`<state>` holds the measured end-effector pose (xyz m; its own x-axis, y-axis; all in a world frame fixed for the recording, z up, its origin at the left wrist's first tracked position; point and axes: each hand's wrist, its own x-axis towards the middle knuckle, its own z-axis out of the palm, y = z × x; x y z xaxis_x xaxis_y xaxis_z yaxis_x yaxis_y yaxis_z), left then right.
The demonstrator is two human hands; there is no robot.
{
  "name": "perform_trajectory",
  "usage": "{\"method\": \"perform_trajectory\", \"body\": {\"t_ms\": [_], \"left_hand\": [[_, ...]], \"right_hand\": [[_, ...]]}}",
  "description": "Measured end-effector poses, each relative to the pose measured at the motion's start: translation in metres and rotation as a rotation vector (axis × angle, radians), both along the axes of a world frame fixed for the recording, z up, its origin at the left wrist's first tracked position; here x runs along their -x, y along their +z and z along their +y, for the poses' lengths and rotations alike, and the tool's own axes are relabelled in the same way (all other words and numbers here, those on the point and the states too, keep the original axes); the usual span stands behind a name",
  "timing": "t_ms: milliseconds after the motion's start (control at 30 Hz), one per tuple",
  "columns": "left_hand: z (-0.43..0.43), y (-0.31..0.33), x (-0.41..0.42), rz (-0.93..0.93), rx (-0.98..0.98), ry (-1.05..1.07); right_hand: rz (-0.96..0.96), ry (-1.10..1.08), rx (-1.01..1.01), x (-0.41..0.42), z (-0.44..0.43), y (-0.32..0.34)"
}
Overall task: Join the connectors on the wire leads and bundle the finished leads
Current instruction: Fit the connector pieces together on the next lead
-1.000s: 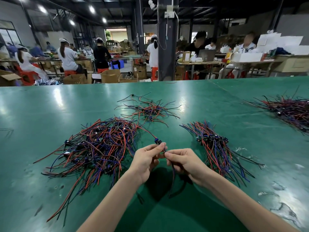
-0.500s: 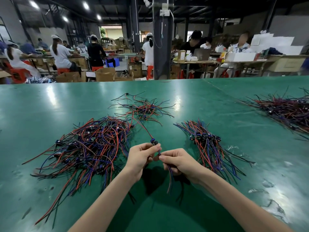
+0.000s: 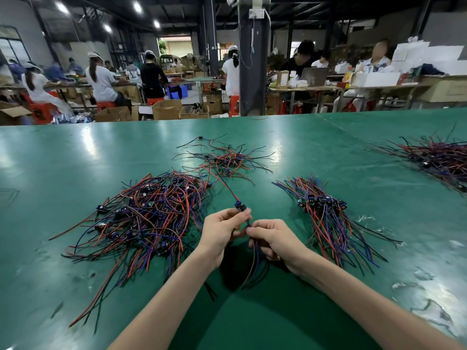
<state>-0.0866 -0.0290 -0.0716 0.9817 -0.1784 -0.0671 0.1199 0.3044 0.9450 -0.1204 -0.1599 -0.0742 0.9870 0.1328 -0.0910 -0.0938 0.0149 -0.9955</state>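
Your fingers on the left hand pinch the lead at its blue connector. The right hand grips the wires below, which look limp and light. Hold the stiff connector body, not wire. Left of the connector sprawls a tangle, right the finished leads; beyond, open worktop.

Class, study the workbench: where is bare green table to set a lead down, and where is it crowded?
The green table is bare left of the big tangled pile of red, blue and black leads, and between the neat right-hand bundle and the far-right pile. Crowded: the middle, where the left hand and right hand hold a lead between piles.
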Motion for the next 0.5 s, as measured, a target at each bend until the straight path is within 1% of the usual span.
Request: {"method": "perform_trajectory", "body": {"t_ms": [167, 300, 400, 500], "left_hand": [[0.0007, 0.0003, 0.0009, -0.021, -0.131, -0.029], [0.0015, 0.0012, 0.0028, -0.047, -0.144, -0.058], [0.0019, 0.0009, 0.0054, -0.137, -0.196, -0.062], [0.0006, 0.0000, 0.0060, -0.250, -0.273, -0.040]], "right_hand": [[-0.046, -0.075, -0.080, -0.0009, -0.0034, -0.0013], [-0.051, -0.083, -0.097, -0.0013, -0.0043, -0.0021], [-0.051, -0.063, -0.089, -0.0002, -0.0053, -0.0005], [-0.051, -0.058, -0.019, 0.0018, -0.0044, 0.0010]]}}
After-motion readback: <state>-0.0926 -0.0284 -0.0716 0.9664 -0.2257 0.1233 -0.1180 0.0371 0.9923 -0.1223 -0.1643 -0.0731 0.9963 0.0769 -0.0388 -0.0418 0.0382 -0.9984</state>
